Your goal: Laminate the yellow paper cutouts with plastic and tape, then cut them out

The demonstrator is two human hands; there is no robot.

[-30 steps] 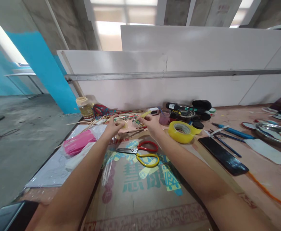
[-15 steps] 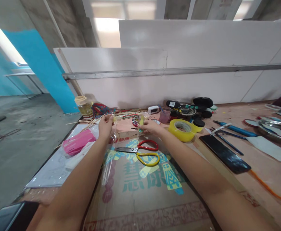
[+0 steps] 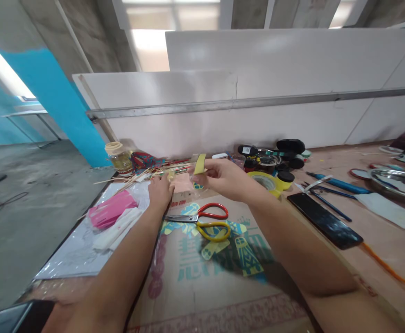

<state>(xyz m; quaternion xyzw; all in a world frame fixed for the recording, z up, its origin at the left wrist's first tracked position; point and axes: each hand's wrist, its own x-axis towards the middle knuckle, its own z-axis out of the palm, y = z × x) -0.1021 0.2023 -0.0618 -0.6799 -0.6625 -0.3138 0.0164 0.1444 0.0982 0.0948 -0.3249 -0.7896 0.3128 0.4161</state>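
Note:
My right hand (image 3: 228, 179) is raised over the far end of the cardboard (image 3: 192, 300), its fingers closed on a yellow-and-blue cut-out piece (image 3: 199, 164). The yellow end curves upward, and a patterned blue-and-yellow part shows under the fingertips. To its left, my left hand (image 3: 161, 192) rests low with the fingers reaching forward; a small yellowish bit (image 3: 170, 175) lies at its fingertips. Scissors (image 3: 197, 217) with one red and one yellow handle lie spread on the cardboard between my forearms. Around and under them are similar patterned cut-outs (image 3: 247, 256).
At left lie a pink packet (image 3: 112, 209), white tissue (image 3: 117, 229) and thin sticks; a jar (image 3: 118, 158) stands behind. On the right are a yellow tape roll (image 3: 273, 182), a phone (image 3: 323, 219), a blue-handled tool (image 3: 344, 183) and a metal bowl (image 3: 379, 182). A white panel borders the back.
My left hand has moved right and lowered, and the clear plastic beside it no longer shows there. My right hand has turned and risen slightly, bringing the cut-out piece up and tilting it.

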